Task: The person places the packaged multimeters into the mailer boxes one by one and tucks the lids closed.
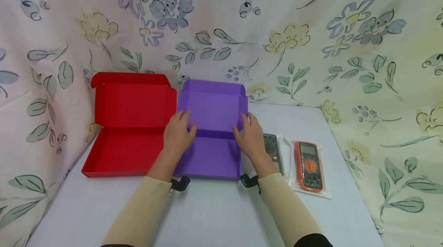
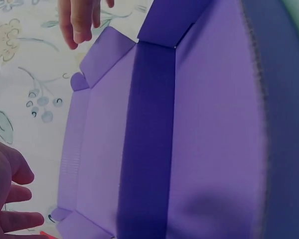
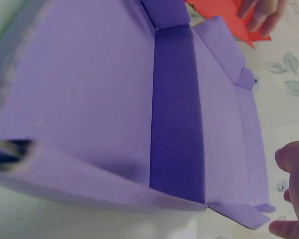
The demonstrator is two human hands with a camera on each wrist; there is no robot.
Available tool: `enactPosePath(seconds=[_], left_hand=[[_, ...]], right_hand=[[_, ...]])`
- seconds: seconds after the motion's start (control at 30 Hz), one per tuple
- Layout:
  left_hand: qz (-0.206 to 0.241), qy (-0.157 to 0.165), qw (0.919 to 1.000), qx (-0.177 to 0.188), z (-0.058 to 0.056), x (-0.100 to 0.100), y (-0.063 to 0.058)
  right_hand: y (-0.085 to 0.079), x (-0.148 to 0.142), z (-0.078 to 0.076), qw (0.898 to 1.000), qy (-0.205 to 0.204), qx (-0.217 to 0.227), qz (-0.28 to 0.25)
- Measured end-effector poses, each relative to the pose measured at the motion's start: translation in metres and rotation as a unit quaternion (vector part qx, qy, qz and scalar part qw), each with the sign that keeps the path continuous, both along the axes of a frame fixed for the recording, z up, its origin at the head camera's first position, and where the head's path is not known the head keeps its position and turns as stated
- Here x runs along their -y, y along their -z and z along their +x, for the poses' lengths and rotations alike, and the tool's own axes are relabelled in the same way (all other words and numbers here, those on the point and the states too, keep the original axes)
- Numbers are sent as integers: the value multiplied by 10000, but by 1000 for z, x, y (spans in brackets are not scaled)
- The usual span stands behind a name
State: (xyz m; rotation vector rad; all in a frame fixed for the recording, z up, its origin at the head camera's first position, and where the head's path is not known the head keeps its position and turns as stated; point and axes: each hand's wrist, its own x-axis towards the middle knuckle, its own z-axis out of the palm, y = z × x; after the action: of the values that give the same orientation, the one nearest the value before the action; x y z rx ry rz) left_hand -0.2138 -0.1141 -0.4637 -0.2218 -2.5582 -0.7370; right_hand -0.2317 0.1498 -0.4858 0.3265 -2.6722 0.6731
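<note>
A purple cardboard box [image 1: 209, 156] lies with its lid raised at the back, and its inside shows bare purple card. My left hand [image 1: 178, 133] hovers by the box's left side, fingers spread and loosely bent. Over on the right side, my right hand [image 1: 250, 135] is held the same way. The left wrist view shows the left hand's fingers [image 2: 20, 194] apart from the lid [image 2: 102, 154]. In the right wrist view, the right hand's fingers [image 3: 289, 159] are likewise clear of the lid. Neither hand holds anything.
Left of the purple box stands an open red cardboard box [image 1: 135, 105]. To the right, a dark multimeter [image 1: 272, 149] is partly hidden by the right hand. Beside it, an orange multimeter [image 1: 310, 166] lies in a clear bag on the white table [image 1: 207, 216]. Flowered cloth hangs behind.
</note>
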Motion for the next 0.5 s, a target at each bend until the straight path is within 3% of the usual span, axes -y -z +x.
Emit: enactPosePath(seconds=[0.23, 0.5], left_hand=[[200, -122, 9996, 157, 18, 4, 9], [455, -269, 9984, 215, 31, 8, 19]], right_hand=[[4, -12, 22, 9998, 87, -107, -170], [15, -28, 39, 9983, 411, 236, -330]])
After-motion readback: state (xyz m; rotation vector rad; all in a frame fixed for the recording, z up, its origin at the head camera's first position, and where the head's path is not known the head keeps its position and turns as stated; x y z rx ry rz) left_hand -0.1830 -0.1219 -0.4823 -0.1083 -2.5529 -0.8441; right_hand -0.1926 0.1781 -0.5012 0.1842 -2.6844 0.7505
